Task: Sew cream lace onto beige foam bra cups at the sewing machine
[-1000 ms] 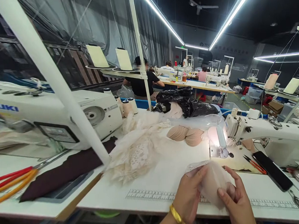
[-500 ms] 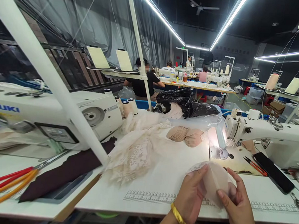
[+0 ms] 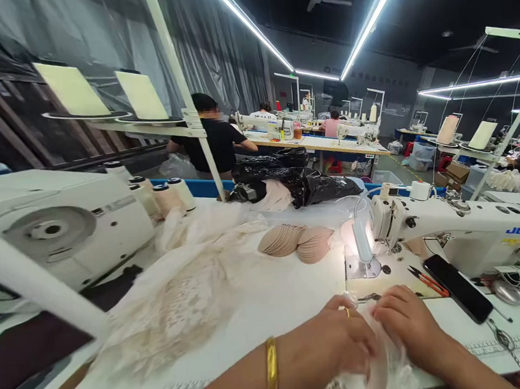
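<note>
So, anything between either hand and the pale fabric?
Nothing visible: the left hand and right hand both hold the pale fabric directly. The orange-handled snips and black phone lie beyond the right hand, not between.

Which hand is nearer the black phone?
Right. The right hand is just left of the black phone in view, not touching it; the left hand is farther left, beyond the pale fabric between the hands.

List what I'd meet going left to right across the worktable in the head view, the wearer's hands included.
Left-hand sewing machine, white lace fabric, left hand, right hand, black phone.
</note>
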